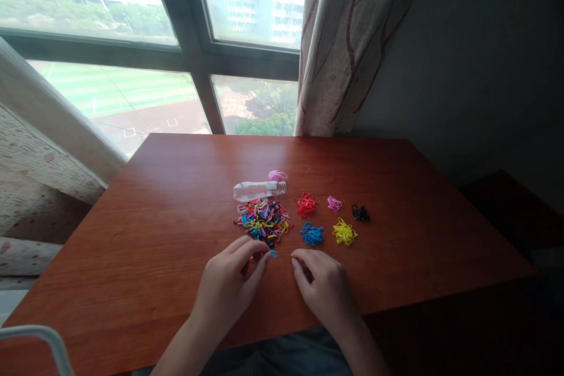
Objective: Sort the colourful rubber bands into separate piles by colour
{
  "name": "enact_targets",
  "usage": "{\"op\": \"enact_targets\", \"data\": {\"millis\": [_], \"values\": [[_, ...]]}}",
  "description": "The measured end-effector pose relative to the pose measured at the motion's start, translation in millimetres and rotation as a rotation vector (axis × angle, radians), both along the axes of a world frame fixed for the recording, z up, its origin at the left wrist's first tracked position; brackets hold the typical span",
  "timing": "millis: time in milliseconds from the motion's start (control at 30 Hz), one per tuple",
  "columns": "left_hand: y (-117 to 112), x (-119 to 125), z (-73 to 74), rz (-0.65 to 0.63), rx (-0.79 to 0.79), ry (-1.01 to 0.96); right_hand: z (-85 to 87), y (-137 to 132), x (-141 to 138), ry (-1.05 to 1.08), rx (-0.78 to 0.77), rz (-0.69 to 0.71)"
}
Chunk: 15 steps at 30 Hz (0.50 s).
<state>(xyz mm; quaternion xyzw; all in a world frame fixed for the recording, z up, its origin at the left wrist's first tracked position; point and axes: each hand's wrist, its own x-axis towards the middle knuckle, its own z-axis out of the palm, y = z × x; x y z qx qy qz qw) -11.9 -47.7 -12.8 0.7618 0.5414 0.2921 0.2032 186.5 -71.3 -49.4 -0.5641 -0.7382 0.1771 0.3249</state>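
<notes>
Elastic loops, thin and tangled, form a many-coloured heap on the table (red, pink, black, blue and yellow piles lie just right of it). Left hand pinches a blue loop at the heap's near edge; right hand curls nearby, and I cannot tell whether it grasps anything.

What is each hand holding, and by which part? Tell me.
Left hand pinches a small blue band by one end; right hand appears to hold nothing.
</notes>
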Motion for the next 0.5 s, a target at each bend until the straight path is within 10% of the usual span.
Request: {"op": "enact_targets", "data": {"millis": [500], "values": [[67,84,16.7,-0.262,-0.034,0.364,-3.7,1,-1,-0.086,0.057,-0.018]]}}
